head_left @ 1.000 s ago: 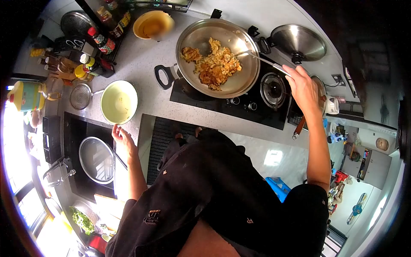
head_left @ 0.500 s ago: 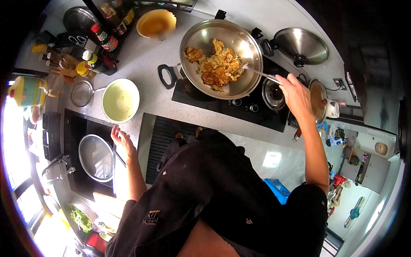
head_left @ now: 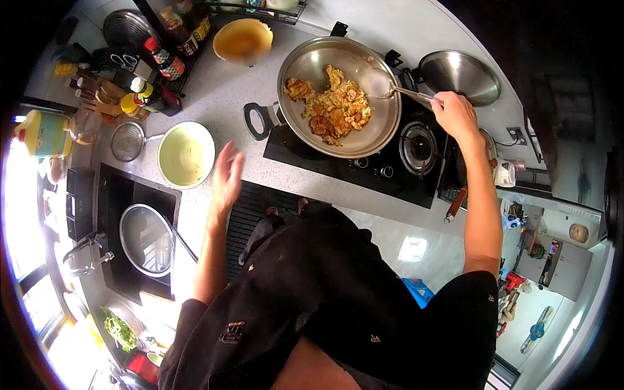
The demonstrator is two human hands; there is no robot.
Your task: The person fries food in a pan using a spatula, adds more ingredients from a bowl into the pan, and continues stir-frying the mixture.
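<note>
My right hand [head_left: 457,118] is closed around the handle of a metal ladle [head_left: 378,83]. The ladle's rounded head is inside the steel wok [head_left: 390,120], at the right of the cooked scrambled egg [head_left: 338,107], which is browned in places. My left hand [head_left: 227,174] holds nothing, its fingers loosely apart and slightly blurred. It hovers by the counter edge, just right of a pale green bowl [head_left: 186,155] with small yellow bits inside. The wok stands on the black gas stove [head_left: 380,181].
Behind stands a yellow bowl of brown liquid [head_left: 243,43]. A strainer [head_left: 127,142] lies left of the green bowl. Sauce bottles [head_left: 166,62] line the back left. The sink [head_left: 117,188] holds a round pan [head_left: 146,240]. A steel lid [head_left: 459,77] leans behind the stove.
My left hand has moved right and forward, past the green bowl. The ladle has shifted from the egg's edge up to the right side of the wok, with my right hand slightly further forward.
</note>
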